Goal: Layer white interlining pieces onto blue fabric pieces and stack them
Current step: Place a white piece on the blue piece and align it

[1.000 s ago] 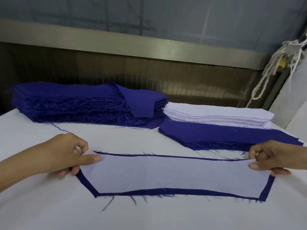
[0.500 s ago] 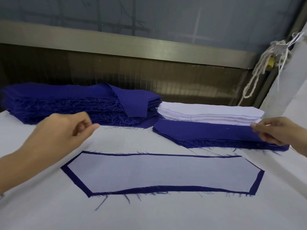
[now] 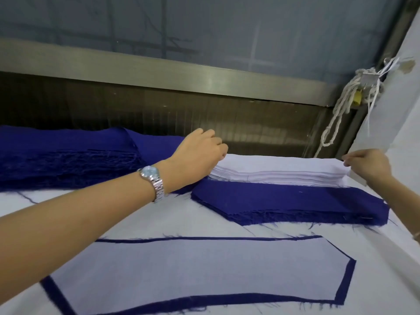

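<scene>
A layered piece (image 3: 193, 269) lies near me on the table: white interlining on blue fabric, with a blue border showing all round. Behind it sits a stack of white interlining pieces (image 3: 279, 170), and in front of that stack a low pile of blue fabric pieces (image 3: 291, 203). My left hand (image 3: 197, 155), a watch on its wrist, touches the left end of the white stack with curled fingers. My right hand (image 3: 366, 165) pinches the right end of the top white piece.
A tall pile of frayed blue fabric (image 3: 68, 158) fills the back left. A metal rail (image 3: 159, 73) and dark panel run behind the table. White cords (image 3: 338, 112) hang at the back right, beside a white cloth-covered surface (image 3: 404, 133).
Both hands left the layered piece and reached back to the white stack. My left hand crossed from the left to the stack's left end; my right hand now pinches its right end.
</scene>
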Demonstrator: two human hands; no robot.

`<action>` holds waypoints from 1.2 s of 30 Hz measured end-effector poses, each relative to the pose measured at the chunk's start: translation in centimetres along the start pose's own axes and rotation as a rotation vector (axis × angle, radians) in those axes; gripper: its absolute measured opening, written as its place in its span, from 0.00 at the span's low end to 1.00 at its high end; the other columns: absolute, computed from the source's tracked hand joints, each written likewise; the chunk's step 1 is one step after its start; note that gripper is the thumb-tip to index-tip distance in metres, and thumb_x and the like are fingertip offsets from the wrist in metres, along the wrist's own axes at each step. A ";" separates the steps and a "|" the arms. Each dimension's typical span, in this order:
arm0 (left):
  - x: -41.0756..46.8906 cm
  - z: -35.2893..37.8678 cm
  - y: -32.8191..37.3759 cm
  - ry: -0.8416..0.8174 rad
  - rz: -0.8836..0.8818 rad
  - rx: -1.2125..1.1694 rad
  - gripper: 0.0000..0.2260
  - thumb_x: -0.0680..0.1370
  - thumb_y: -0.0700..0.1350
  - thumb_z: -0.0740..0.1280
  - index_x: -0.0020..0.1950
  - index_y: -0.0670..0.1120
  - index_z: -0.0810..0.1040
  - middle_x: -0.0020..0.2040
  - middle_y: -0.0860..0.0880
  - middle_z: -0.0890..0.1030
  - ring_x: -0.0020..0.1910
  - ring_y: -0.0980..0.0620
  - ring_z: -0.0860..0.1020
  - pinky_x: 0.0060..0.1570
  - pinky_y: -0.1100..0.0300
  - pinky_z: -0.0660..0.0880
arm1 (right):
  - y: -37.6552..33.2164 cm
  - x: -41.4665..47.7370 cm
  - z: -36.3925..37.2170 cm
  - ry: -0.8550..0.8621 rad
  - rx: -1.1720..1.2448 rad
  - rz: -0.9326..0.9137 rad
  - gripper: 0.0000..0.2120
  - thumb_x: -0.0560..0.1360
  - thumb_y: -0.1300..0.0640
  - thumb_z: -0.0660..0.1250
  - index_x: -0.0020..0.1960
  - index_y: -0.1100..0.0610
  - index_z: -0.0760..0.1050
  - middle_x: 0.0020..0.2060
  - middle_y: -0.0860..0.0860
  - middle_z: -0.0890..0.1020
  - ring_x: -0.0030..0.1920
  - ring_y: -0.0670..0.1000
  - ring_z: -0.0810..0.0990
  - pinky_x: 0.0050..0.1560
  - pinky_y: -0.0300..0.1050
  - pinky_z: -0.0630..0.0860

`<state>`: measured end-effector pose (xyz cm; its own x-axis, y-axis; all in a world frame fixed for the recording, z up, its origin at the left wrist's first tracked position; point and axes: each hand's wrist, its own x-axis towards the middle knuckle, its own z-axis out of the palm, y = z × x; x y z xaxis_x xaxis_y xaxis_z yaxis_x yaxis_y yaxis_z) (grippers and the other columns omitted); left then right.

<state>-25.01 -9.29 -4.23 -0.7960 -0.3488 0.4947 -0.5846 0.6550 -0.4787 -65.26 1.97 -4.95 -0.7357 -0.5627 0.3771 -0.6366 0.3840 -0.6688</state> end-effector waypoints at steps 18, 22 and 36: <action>6.1 4.7 -1.0 -0.315 -0.136 -0.163 0.13 0.80 0.58 0.65 0.51 0.51 0.84 0.45 0.52 0.83 0.47 0.51 0.79 0.52 0.56 0.69 | 2.3 5.1 4.0 0.020 -0.468 -0.040 0.15 0.79 0.53 0.68 0.46 0.66 0.82 0.45 0.65 0.83 0.47 0.66 0.80 0.47 0.51 0.73; 6.1 5.1 -1.2 -0.293 -0.152 -0.213 0.12 0.79 0.57 0.66 0.51 0.50 0.84 0.45 0.52 0.83 0.47 0.52 0.79 0.55 0.55 0.71 | 2.2 5.1 4.0 0.024 -0.443 -0.042 0.14 0.77 0.54 0.70 0.39 0.62 0.83 0.37 0.62 0.82 0.38 0.62 0.77 0.42 0.48 0.73; 6.1 4.8 -1.5 -0.292 -0.139 -0.123 0.15 0.78 0.61 0.66 0.52 0.51 0.83 0.46 0.52 0.83 0.48 0.51 0.79 0.53 0.56 0.67 | 2.4 4.5 2.8 0.090 -0.160 -0.155 0.16 0.73 0.66 0.73 0.59 0.62 0.74 0.48 0.63 0.82 0.53 0.64 0.79 0.53 0.54 0.73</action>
<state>-29.77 -15.62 -4.02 -0.7317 -0.6062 0.3118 -0.6816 0.6573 -0.3216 -69.38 -1.71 -6.67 -0.6395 -0.5592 0.5276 -0.7667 0.4133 -0.4912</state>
